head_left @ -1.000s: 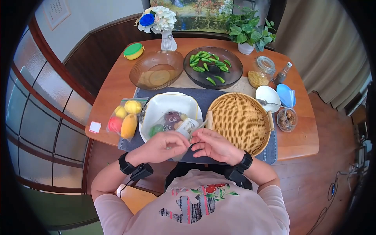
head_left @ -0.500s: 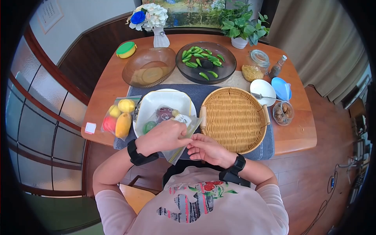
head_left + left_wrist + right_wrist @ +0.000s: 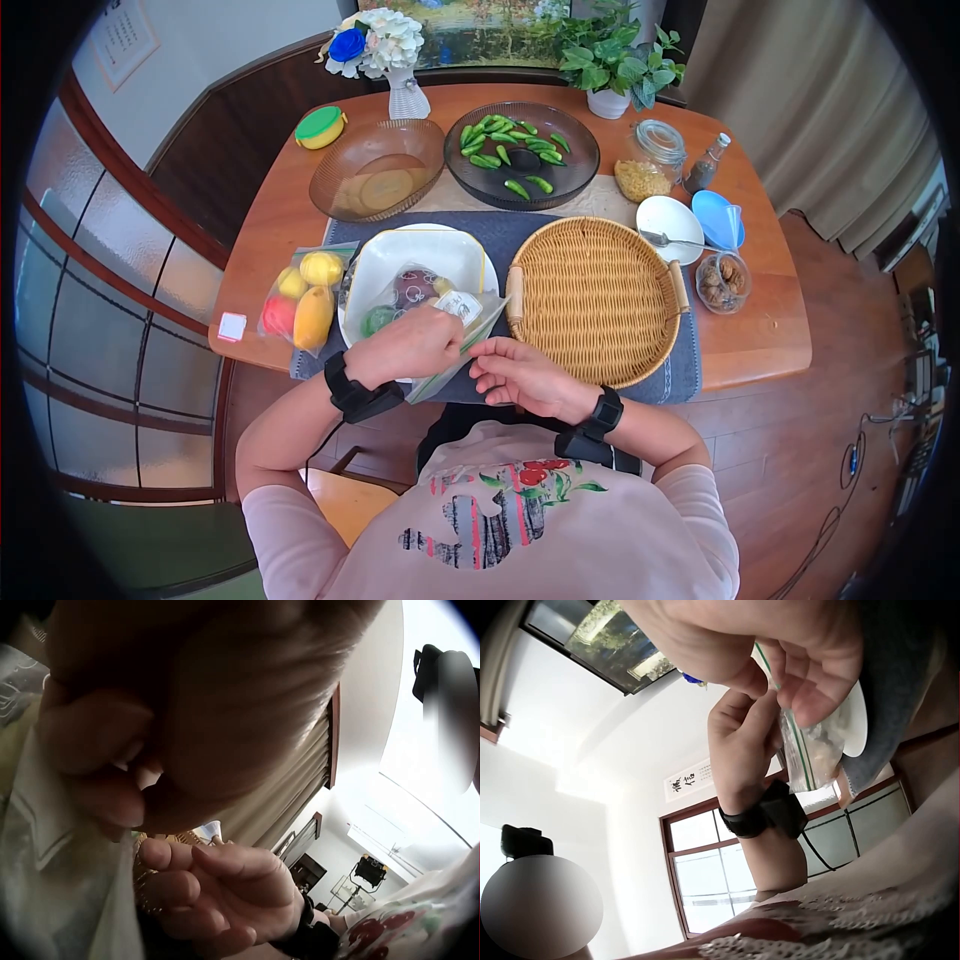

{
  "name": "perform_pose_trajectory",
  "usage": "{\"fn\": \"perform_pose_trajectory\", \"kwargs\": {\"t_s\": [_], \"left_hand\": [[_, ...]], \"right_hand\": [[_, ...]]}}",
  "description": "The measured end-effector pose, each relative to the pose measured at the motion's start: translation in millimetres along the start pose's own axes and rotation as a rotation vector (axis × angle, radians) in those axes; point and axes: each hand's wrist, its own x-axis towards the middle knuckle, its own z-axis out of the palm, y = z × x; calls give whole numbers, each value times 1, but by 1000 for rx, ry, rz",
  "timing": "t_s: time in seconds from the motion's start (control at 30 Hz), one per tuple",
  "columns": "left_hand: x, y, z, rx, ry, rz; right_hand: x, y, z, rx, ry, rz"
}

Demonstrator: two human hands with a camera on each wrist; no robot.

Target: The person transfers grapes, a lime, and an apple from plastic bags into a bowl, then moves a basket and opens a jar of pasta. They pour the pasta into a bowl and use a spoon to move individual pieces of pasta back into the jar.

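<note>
A clear zip bag (image 3: 480, 325) with a green-striped seal lies partly in a white square dish (image 3: 375, 262). Through its plastic show a dark purple item, something green and a white label (image 3: 460, 306). My left hand (image 3: 408, 345) pinches the bag's sealing edge with curled fingers, seen close in the left wrist view. Beside that edge is my right hand (image 3: 525, 377), its fingers loosely bent and fingertips right by the seal. In the left wrist view nothing shows between the right thumb (image 3: 244, 862) and index finger.
Left of the dish lies a bag of fruit (image 3: 313, 317). A round wicker tray (image 3: 600, 300) stands to the right. Behind are a brown glass bowl (image 3: 340, 185) and a dark plate (image 3: 570, 180) of green peppers. Small bowls (image 3: 665, 220), a jar (image 3: 650, 165) and walnuts (image 3: 722, 283) sit farther right.
The left hand has moved from above the bag's edge to grip it, and the edge now slants up to the right. The right hand's fingers have drawn slightly apart from the left hand.
</note>
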Motion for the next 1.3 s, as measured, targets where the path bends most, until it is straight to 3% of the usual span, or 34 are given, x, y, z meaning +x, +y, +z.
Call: {"fn": "perform_pose_trajectory", "kwargs": {"t_s": [0.23, 0.43, 0.73, 0.8, 0.93, 1.3], "left_hand": [[-3, 2, -5, -145, -16, -41], [-4, 7, -4, -347, -93, -207], [-9, 13, 4, -374, -92, -154], [-12, 12, 5, -332, -16, -72], [-16, 14, 1, -314, 24, -92], [-14, 14, 10, -73, 109, -10]], "right_hand": [[2, -2, -1, -61, 10, 4], [2, -5, 2, -76, 29, -4], [7, 1, 2, -233, 78, -72], [6, 1, 2, -277, 81, -106], [8, 4, 1, -272, 84, -119], [13, 8, 3, -387, 115, -209]]}}
